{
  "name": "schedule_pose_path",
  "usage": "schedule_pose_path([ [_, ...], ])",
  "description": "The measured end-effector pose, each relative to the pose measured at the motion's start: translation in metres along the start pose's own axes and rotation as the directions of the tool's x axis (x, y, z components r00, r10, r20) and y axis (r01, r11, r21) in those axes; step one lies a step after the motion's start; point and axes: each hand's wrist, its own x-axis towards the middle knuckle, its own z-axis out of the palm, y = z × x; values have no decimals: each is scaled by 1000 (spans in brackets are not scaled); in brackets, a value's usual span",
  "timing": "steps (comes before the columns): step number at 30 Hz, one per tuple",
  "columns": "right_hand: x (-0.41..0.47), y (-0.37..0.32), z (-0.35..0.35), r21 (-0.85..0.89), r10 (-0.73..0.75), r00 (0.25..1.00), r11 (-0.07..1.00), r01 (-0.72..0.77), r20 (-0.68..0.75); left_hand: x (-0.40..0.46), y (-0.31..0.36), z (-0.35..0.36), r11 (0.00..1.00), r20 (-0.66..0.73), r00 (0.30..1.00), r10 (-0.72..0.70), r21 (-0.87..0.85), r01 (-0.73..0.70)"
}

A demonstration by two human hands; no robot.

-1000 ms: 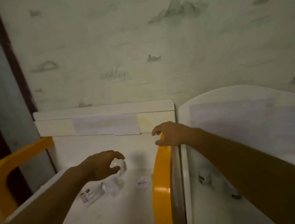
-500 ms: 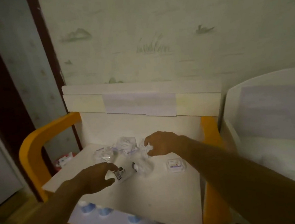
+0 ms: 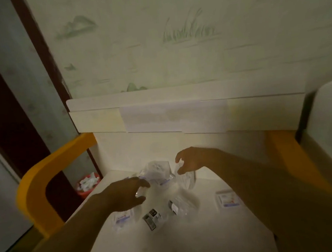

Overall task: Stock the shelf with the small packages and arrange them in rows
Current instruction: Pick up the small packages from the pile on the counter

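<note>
Reaching over the white shelf [image 3: 191, 242], both hands are working among the small packages. The left hand [image 3: 125, 195] is hovering at about nine o'clock from the pile, fingers spread and curling toward a clear package [image 3: 141, 194]; whether they are actually gripping it, I cannot tell. The right hand [image 3: 192, 161] is sitting at twelve o'clock, fingers and thumb curled and pinching the top of a crinkly clear wrapper [image 3: 186, 180]. More packages are lying loose on the shelf: one with a barcode label [image 3: 152, 217] at six o'clock, one flat packet [image 3: 227, 198] well apart at three o'clock, another [image 3: 122, 220] under the left wrist. Yellow side rails [image 3: 37, 183] are framing the shelf, and a red bin [image 3: 86, 186] is standing beyond at nine o'clock.
</note>
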Motion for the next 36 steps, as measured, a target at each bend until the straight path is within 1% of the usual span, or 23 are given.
schedule_pose_path([
  [2, 12, 9, -3, -2, 16, 1000, 1000, -16, -9, 20, 3, 0, 999, 3, 999, 36, 31, -36],
  [4, 23, 15, -2, -6, 35, 999, 999, -35, 3, 36, 0, 3, 994, 35, 997, 73, 76, -75],
  [8, 39, 22, 6, 13, 70, 997, 997, -71, 35, 68, -23, 1, 976, 45, 990, 134, 168, -139],
  [12, 48, 24, 15, 59, 149, 988, 987, -151, 32, 104, -54, 1, 979, -1, 987, 158, 127, -157],
  [14, 50, 23, 23, 97, 198, 980, 976, -197, -6, 120, -62, 5, 980, 0, 983, 185, 67, -185],
  [16, 55, 18, 34, 126, 253, 966, 961, -245, -57, 133, -68, 13, 974, 5, 976, 219, 66, -219],
  [18, 57, 12, 44, 82, 284, 957, 957, -280, -51, 143, -74, 20, 964, -19, 969, 248, 101, -245],
  [20, 56, 5, 55, 27, 326, 945, 945, -325, -27, 148, -79, 24, 957, -76, 956, 282, 92, -275],
  [22, 53, -1, 67, 2, 365, 930, 931, -365, -38, 151, -81, 27, 945, -133, 936, 327, 44, -324],
  [24, 50, -6, 76, 27, 378, 924, 926, -377, -60, 149, -82, 29, 929, -135, 922, 362, -27, -368],
  [27, 48, -11, 78, 138, 391, 918, 915, -379, -72, 144, -82, 28, 899, -116, 905, 409, -123, -421],
  [30, 38, -16, 71, 170, 412, 910, 901, -398, -48, 140, -83, 12, 854, -72, 891, 448, -261, -450],
  [32, 26, -19, 59, 193, 430, 901, 891, -411, -65, 137, -77, -11, 817, -62, 874, 481, -329, -473],
  [33, 18, -22, 52, 194, 440, 894, 888, -418, -85, 135, -72, -23, 793, -76, 867, 492, -371, -483],
  [36, -9, -24, 23, 153, 481, 861, 875, -459, -164, 135, -50, -55, 681, -190, 861, 472, -541, -493],
])
